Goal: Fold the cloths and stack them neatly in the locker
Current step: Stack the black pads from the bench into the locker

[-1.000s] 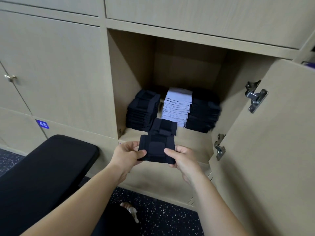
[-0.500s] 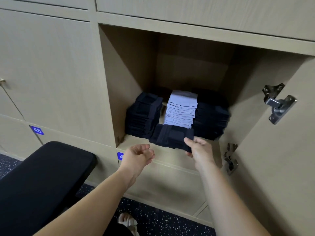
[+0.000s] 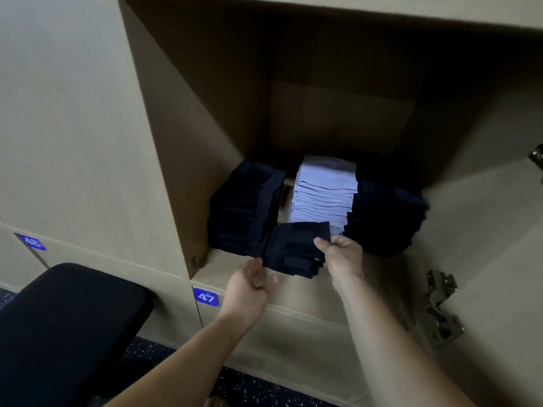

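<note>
Cloth (image 3: 293, 249): soft, light, floppy, best supported underneath; right hand (image 3: 345, 259) fingers pinch its right edge, left hand (image 3: 249, 284) fingers relaxed, empty.

- I read "47" in white figures on a small blue label (image 3: 206, 297) with rounded corners. It sits on the pale wooden front, just under the lower left corner of the open locker (image 3: 182, 136) and right beside a thin vertical seam (image 3: 200, 312) in the panels.
- A second blue label (image 3: 31, 241) of the same kind sits well to the left on the same wooden front, below the closed door (image 3: 73, 113), at the top of another seam. Its white figures are smeared by blur on my feed. I take them for "48", though I cannot be sure of either digit.
</note>
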`<state>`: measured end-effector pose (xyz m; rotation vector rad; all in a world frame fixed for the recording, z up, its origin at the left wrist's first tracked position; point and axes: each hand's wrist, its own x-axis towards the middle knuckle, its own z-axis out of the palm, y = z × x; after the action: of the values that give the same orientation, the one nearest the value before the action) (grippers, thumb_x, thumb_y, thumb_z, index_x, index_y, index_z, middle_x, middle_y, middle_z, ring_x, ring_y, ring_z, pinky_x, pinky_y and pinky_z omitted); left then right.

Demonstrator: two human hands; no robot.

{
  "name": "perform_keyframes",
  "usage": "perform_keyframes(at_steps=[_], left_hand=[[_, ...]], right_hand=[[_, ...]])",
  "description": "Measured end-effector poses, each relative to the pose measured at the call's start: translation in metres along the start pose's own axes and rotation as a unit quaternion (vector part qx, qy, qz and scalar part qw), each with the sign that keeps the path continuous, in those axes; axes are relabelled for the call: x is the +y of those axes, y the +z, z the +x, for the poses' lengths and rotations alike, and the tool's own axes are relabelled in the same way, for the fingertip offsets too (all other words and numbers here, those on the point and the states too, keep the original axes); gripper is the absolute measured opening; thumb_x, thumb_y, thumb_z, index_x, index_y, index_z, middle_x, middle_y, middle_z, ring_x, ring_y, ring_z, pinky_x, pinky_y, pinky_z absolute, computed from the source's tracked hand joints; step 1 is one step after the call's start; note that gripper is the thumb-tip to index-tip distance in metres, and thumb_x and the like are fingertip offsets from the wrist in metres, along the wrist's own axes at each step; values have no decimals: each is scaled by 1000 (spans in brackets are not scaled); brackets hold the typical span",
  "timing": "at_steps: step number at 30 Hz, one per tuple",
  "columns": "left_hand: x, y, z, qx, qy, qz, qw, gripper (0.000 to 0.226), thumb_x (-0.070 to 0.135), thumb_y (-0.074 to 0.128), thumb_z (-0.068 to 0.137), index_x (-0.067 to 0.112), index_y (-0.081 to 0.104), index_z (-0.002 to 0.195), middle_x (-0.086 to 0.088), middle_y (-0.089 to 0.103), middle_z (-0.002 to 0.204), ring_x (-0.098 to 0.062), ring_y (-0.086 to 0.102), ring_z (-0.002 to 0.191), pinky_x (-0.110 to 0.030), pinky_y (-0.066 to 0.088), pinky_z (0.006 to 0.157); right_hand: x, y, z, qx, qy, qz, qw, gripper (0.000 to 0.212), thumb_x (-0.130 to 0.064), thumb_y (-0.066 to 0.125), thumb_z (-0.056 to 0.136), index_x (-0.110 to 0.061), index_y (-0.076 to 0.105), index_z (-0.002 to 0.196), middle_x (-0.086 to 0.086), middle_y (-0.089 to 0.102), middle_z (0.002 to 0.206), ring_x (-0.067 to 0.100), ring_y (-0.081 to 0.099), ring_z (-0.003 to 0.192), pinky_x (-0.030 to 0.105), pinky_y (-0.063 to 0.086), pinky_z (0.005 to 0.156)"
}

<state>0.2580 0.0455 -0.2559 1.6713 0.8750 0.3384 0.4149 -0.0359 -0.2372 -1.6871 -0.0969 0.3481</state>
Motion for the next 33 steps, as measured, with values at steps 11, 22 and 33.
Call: perform_keyframes(at_steps=[11, 22, 33], left_hand=[[-19, 2, 7, 19, 151, 237, 959, 47, 32, 49, 99, 23, 43, 145, 4, 44, 142, -12, 38, 130, -24, 32, 109], [-26, 5, 13, -28, 191, 358, 914, 58, 45, 38, 102, 26, 21, 154, 8, 26, 158, -11, 21, 145, -25, 13, 116], [-25, -1, 20, -76, 185, 371, 907, 61, 45, 37, 102, 23, 15, 155, 4, 25, 159, -13, 17, 147, -27, 10, 119]], right_hand=[[13, -4, 0, 53, -60, -134, 988, 35, -29, 73, 83, -19, 62, 115, -9, 61, 97, 15, 61, 96, 31, 47, 84], [17, 4, -26, -99, 32, 30, 994, 59, -20, 55, 98, -14, 28, 150, -6, 39, 146, 2, 38, 121, 17, 28, 96], [35, 20, -24, -98, -30, -177, 979, 72, -21, 53, 98, -17, 9, 155, 1, 18, 160, 17, 20, 147, 30, 17, 119]])
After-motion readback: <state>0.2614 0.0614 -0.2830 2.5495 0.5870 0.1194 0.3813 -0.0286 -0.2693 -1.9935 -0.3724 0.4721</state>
